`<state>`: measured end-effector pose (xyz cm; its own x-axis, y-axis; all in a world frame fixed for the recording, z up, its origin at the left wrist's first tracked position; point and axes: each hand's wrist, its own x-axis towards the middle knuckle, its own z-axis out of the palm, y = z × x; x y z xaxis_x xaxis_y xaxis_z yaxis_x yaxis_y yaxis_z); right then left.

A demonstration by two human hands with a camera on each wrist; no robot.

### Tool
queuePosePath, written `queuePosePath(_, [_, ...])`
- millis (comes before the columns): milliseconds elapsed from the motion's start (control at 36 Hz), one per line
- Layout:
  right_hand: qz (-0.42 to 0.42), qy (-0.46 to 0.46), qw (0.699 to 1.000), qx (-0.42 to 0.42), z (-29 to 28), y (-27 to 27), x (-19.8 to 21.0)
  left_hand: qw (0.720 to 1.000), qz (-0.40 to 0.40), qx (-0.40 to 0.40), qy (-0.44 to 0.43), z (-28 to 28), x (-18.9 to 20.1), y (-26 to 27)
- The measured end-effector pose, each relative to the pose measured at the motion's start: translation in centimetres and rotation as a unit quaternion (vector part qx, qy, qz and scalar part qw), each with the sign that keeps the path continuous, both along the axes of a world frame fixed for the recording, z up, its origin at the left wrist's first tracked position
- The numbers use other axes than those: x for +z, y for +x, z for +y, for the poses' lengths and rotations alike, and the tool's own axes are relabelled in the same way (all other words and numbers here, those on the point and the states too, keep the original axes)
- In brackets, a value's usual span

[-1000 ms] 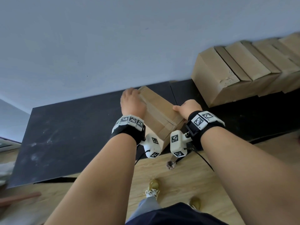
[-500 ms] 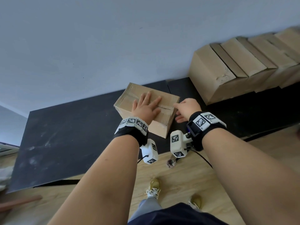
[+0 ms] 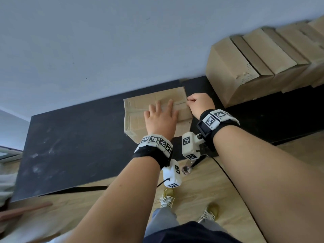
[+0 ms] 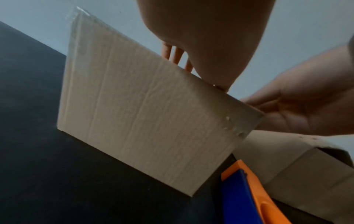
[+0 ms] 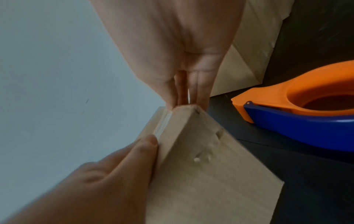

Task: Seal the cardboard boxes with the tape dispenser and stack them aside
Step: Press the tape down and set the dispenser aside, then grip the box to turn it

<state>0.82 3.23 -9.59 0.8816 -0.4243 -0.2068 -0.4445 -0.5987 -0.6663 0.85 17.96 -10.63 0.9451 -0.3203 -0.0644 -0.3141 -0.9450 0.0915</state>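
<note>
A person's left hand (image 3: 160,120) lies flat, fingers straight, on top of a small brown cardboard box (image 3: 140,109) at the centre of a black tabletop (image 3: 73,146). At the box's three o'clock edge the right hand (image 3: 199,106) has its fingertips curled against the corner. An orange and blue plastic tape dispenser (image 5: 298,109) lies just beside the box, and at two o'clock a row of tan cardboard boxes (image 3: 259,62) stands against the pale wall (image 3: 122,41).

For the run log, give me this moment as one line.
left hand: flat on box top | right hand: fingers at box's right edge | tape dispenser: lying unheld | stack: right
</note>
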Motion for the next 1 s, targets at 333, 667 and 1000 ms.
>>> queuePosePath(333, [0.162, 0.016, 0.969, -0.185, -3.8, -6.2, -5.2, 0.997, 0.001, -0.009, -0.071, -2.5, -2.2, 0.6])
queuePosePath(667, [0.305, 0.028, 0.949, -0.070, -3.6, -5.0, -7.8, 0.995, -0.072, 0.012, -0.073, -3.2, -3.5, 0.7])
queuePosePath(1000, [0.213, 0.085, 0.963, -0.144, -5.0, -4.8, -4.6, 0.987, -0.054, 0.113, -0.097, -5.6, -2.9, 0.4])
